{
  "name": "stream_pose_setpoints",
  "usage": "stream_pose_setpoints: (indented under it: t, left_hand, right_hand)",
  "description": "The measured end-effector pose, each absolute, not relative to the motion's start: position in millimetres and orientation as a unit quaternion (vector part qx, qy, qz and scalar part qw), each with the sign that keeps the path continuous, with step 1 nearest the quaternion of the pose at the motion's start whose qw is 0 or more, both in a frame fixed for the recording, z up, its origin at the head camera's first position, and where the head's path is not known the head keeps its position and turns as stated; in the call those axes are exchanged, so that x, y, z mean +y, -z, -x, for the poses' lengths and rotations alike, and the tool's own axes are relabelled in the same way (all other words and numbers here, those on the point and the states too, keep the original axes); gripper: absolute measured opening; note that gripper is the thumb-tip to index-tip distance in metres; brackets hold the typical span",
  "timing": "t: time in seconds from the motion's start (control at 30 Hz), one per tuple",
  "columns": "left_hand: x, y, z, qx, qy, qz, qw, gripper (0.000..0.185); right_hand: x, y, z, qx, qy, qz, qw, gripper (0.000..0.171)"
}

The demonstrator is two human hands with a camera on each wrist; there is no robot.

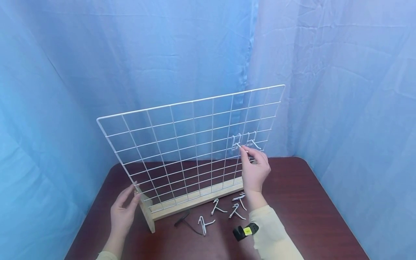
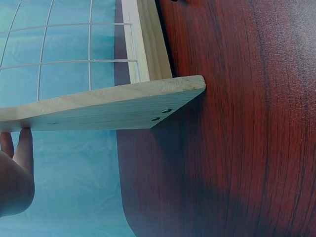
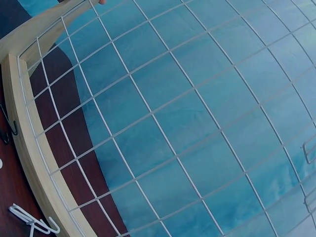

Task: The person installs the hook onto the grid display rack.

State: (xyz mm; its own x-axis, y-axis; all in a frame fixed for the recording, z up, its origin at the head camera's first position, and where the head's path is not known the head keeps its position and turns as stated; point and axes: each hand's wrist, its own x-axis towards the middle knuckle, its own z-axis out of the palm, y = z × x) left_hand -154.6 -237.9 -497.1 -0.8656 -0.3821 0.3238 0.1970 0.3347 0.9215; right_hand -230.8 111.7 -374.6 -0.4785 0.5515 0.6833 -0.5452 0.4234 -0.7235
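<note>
A white wire grid panel [image 1: 194,119] stands in a pale wooden base [image 1: 195,198] on the dark red table. At its right side, my right hand [image 1: 255,169] pinches the prong of a white wire hook [image 1: 235,143] that lies against the grid wires. Another white hook [image 1: 253,140] hangs just right of it. My left hand [image 1: 122,209] holds the upper part of the wooden end piece [image 1: 147,211] with thumb and fingers. In the left wrist view, fingertips [image 2: 25,134] meet that end piece's outer side.
In front of the base lie several loose white hooks [image 1: 204,225] and one black hook [image 1: 188,223]. A black strap with a yellow label [image 1: 247,230] is at my right wrist. Blue curtains [image 1: 182,54] surround the table [image 1: 312,216].
</note>
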Motion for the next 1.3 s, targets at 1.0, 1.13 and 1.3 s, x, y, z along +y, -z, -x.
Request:
stream_pose_setpoints:
  t: [1.0,1.13,1.3]
  left_hand:
    - [-237.9,498.2,155.9,-0.767,0.582,-0.042,0.268,0.039]
    - [-237.2,497.9,156.6,-0.76,0.586,-0.032,0.278,0.04]
    - [-236.4,498.3,157.4,-0.768,0.575,-0.044,0.279,0.04]
  right_hand:
    - [121.0,411.9,256.5,-0.688,-0.518,-0.016,0.508,0.011]
    - [120.6,413.1,257.6,-0.684,-0.522,-0.011,0.509,0.012]
    - [119.4,413.0,257.0,-0.682,-0.533,0.001,0.5,0.013]
